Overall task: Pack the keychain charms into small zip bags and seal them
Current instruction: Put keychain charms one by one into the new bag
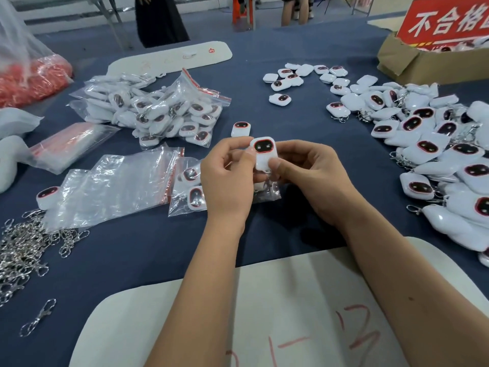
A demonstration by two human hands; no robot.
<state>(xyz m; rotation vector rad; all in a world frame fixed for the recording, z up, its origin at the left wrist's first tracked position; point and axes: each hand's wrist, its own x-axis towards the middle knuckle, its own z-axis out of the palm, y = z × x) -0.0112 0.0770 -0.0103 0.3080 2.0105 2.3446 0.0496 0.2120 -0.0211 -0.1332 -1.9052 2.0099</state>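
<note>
Dark blue table [304,83] across the whole frame, with a white placard [264,308] marked in red at the bottom centre. At the right edge, a big heap of loose white charms [434,144] with dark red-rimmed faces, some trailing metal clips, thinning to scattered ones at upper centre. Cardboard box [412,62] with a red sign in the upper right corner. At upper left of centre, a mound of filled zip bags [164,112]; further left, a large clear sack of red items [31,78]. At centre left, empty zip bags [111,184] lying flat with red seal strips, a stack of unused bags [66,144] just above them. Tangle of metal clasps [23,250] at lower left, one single clasp [38,317] apart below it. At centre, both hands raised above the table: left hand [227,181] and right hand [309,176] pinching one keychain charm [264,153] between thumbs and curled fingers, face up toward the camera. Under the hands, a bag with charms inside [190,186] flat on the cloth. One lone charm [240,129] just above the held one, another [47,196] at the left edge of the empty bags.
</note>
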